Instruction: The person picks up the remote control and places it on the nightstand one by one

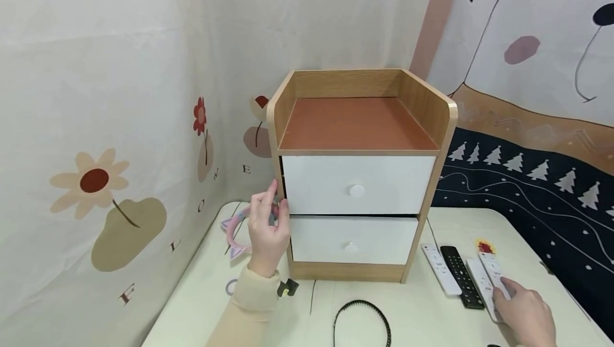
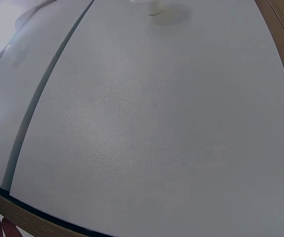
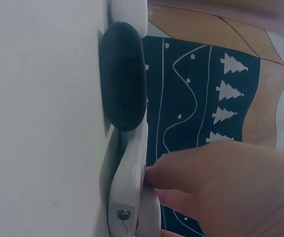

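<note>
A small wooden cabinet [image 1: 283, 96] with two white drawers stands on the table. The left hand [image 1: 268, 227], its fingers fairly straight, rests against the cabinet's left side beside the upper drawer [image 1: 321, 184]. In the left wrist view a white drawer front [image 2: 156, 123] fills most of the picture, with fingertips at the lower left corner. At the right, several remote controls lie side by side. The right hand [image 1: 527, 312] pinches the rightmost white remote [image 1: 490, 268] near its close end. Beside it lie another white remote [image 1: 481, 283] and a black remote [image 1: 461, 276].
A further white remote [image 1: 441, 269] lies left of the black one. In front of the cabinet is a black headband [image 1: 362, 303]. A pink cat-ear headband [image 1: 232, 232] lies behind the left hand. Printed curtains [image 1: 120, 96] enclose the table at the back and sides.
</note>
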Tool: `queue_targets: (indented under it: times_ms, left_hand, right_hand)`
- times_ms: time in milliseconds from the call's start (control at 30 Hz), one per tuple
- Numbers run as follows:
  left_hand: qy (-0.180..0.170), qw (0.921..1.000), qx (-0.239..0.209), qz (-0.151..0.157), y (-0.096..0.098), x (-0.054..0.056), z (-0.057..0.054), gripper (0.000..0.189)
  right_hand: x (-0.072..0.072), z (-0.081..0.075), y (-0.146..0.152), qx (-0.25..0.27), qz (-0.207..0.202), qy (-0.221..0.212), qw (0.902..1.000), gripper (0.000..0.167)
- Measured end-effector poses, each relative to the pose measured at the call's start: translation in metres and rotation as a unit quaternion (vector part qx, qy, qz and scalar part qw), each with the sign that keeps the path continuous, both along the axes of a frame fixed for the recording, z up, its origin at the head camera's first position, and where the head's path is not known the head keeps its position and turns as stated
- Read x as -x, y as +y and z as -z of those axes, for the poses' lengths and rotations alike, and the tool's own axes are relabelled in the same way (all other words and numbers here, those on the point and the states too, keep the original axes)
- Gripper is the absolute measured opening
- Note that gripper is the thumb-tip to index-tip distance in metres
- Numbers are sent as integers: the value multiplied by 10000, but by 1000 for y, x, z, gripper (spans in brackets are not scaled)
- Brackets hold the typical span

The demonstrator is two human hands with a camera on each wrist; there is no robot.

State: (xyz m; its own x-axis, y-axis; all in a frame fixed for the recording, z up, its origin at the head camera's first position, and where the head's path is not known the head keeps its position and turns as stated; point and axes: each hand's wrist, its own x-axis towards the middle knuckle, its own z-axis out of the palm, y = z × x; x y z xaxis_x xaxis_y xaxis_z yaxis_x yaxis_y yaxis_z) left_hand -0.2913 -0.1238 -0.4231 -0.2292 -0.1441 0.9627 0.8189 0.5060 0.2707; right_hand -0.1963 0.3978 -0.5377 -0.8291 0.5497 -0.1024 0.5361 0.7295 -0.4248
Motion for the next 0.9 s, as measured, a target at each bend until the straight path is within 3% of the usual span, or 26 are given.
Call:
queue_targets:
  times_ms: [467, 733, 900]
  left_hand:
    - [-83, 10000, 8, -37, -1, -1, 3, 58]
    - [-91, 9999, 21, -56, -2, -1, 4, 58]
    - [-102, 9999, 30, -69, -2, -1, 4, 58]
  right_hand:
    - [-4, -7, -4, 64, 213, 461, 9987, 65]
    - [-3, -17, -14, -100, 222, 1336, 9907, 61]
    - [-8, -25, -29, -275, 116, 2424, 9697, 54]
